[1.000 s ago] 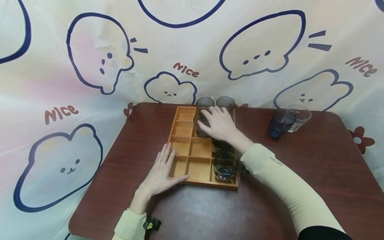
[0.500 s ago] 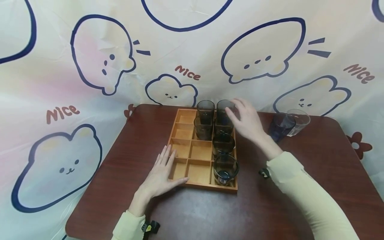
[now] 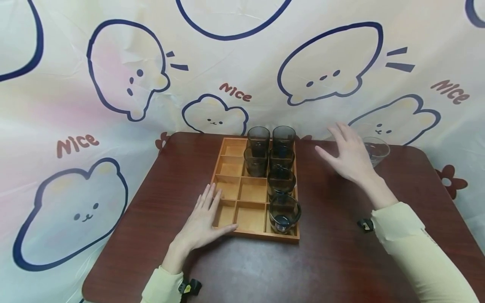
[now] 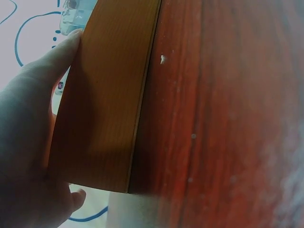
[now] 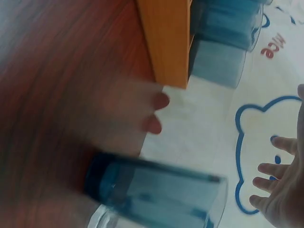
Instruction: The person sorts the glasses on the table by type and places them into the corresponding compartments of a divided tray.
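Note:
My left hand (image 3: 201, 219) rests on the front left corner of a wooden compartment tray (image 3: 238, 201), its fingers spread. In the left wrist view the thumb touches the top edge of the tray's wall (image 4: 107, 109). My right hand (image 3: 350, 158) holds nothing, fingers extended, above the table's far right. Beside it in the right wrist view stands a blue-tinted drinking glass (image 5: 161, 190), apart from the fingers; the hand hides it in the head view. A clear glass (image 3: 379, 152) stands just behind.
Dark tinted glasses stand in the tray: several down its right column, including a front one (image 3: 284, 213), and two in the far middle compartments, one being the glass (image 3: 256, 164). A patterned curtain (image 3: 265, 63) hangs behind the brown table (image 3: 341, 252).
My right hand has left the glasses in the tray and moved right to the separate glasses. The left hand has stayed on the tray's corner.

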The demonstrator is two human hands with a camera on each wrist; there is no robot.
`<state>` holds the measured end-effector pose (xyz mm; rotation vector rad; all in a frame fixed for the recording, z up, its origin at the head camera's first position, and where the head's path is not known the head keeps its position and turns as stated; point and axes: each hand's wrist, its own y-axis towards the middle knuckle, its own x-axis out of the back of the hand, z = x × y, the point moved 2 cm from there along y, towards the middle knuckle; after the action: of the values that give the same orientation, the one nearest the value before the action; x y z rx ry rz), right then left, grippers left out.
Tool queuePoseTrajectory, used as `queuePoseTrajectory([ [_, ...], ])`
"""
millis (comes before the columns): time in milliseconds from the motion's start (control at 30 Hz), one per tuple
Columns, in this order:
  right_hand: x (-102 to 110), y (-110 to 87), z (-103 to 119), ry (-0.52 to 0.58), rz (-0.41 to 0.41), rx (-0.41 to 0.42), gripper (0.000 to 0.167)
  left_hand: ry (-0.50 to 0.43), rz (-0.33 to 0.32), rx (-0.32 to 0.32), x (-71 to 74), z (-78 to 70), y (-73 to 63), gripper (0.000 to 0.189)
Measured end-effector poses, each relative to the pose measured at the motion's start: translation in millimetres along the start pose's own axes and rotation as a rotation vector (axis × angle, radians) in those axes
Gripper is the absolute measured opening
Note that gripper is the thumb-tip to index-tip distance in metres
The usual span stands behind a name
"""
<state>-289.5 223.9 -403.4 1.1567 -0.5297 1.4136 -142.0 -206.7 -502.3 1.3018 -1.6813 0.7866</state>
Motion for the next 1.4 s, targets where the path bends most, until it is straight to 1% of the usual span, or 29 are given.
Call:
queuePoseTrajectory([
  [100,5.0,-10.4,-10.7,-0.002,-0.003,-0.035,0.085,0.001,-0.003,-0.004,0.3,-0.5,0.2,0.122],
  [200,9.6,-22.3,-19.5,0.006,-0.051,-0.051,0.088,0.000,-0.007,-0.006,0.6,-0.9,0.5,0.122],
  [233,11.0,-26.6,-22.5,0.011,-0.081,-0.056,0.089,-0.001,-0.007,-0.006,0.4,-0.9,0.6,0.122],
  [300,12.8,-35.7,-28.1,0.028,-0.168,-0.052,0.093,-0.001,-0.006,-0.005,0.3,-1.0,0.7,0.122],
  [400,12.3,-49.9,-35.6,0.068,-0.298,-0.053,0.103,-0.002,-0.004,-0.004,0.3,-0.8,0.6,0.122],
  [467,10.7,-58.0,-39.7,0.097,-0.357,-0.053,0.109,-0.002,-0.007,-0.004,0.7,-1.0,0.4,0.122],
  [500,9.6,-61.6,-41.5,0.113,-0.372,-0.064,0.111,-0.004,-0.008,-0.002,0.9,-0.9,0.3,0.122],
  [567,7.6,-67.2,-43.8,0.156,-0.393,-0.099,0.113,-0.007,-0.009,-0.001,1.2,-1.1,0.3,0.122],
  [633,4.3,-72.1,-45.8,0.192,-0.416,-0.146,0.112,-0.009,-0.008,0.002,1.0,-1.0,0.5,0.122],
  [800,-9.2,-80.7,-49.5,0.297,-0.492,-0.308,0.100,-0.010,0.000,0.008,-0.3,-0.4,0.7,0.122],
  [867,-15.4,-82.3,-51.7,0.348,-0.502,-0.384,0.096,-0.010,0.001,0.010,-0.6,-0.4,0.5,0.122],
  [933,-21.0,-83.0,-54.3,0.392,-0.488,-0.457,0.095,-0.011,0.000,0.010,-1.0,-0.3,0.2,0.122],
  [1033,-28.6,-83.3,-58.0,0.437,-0.457,-0.523,0.100,-0.009,0.000,0.007,-1.4,-0.4,-0.4,0.122],
  [1200,-38.5,-83.2,-61.6,0.480,-0.414,-0.542,0.109,-0.013,0.000,-0.003,-1.2,-0.9,-1.1,0.122],
  [1400,-49.2,-76.6,-64.0,0.522,-0.391,-0.556,0.110,-0.006,-0.012,-0.009,-0.3,-0.7,-0.2,0.122],
])
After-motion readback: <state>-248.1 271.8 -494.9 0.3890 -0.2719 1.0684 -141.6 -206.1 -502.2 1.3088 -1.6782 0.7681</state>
